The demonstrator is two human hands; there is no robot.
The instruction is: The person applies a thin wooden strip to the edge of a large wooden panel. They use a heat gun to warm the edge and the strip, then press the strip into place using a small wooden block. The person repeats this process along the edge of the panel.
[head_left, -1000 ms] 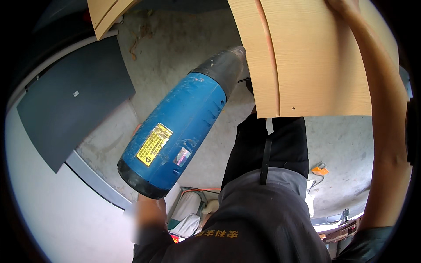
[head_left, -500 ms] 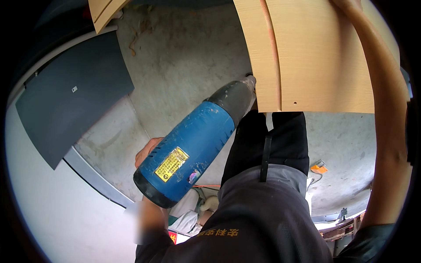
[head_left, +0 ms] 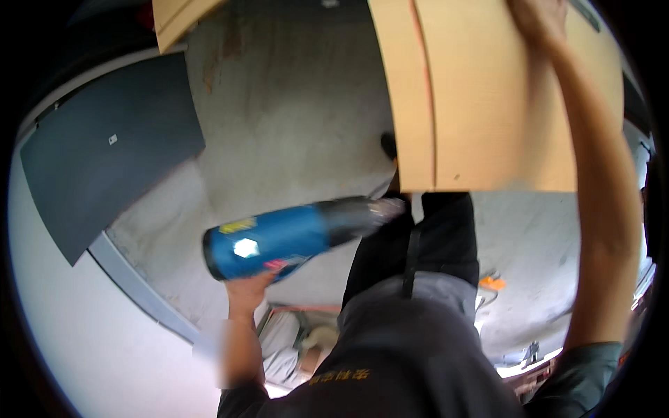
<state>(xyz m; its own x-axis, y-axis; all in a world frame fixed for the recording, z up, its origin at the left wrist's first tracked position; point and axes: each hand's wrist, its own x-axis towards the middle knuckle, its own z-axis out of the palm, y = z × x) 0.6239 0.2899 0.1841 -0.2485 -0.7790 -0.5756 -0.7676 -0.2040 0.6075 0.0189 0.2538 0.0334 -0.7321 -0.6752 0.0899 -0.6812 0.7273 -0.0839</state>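
My left hand (head_left: 249, 292) is closed around the handle of a blue and black power drill (head_left: 279, 237). The drill lies nearly level, its blurred nose pointing right, in front of my dark trousers and apart from the board. A pale wood-grain board (head_left: 502, 104) with a long groove and a small hole near its near edge fills the upper right. My right hand (head_left: 542, 21) is on this board at the top of the view. Its fingers are blurred and partly cut off, so their grip is unclear.
A dark grey panel (head_left: 115, 150) lies at the left beside a white surface (head_left: 83, 327). Another wood-grain piece (head_left: 185, 17) shows at the top left. Concrete floor (head_left: 293, 104) lies between them. An orange item (head_left: 492, 283) with a cable rests on the floor to the right.
The drill has swung from a steep slant to nearly level, and its nose has come away from the board's edge toward me. The board has shifted slightly left and nearer. More of my right hand shows.
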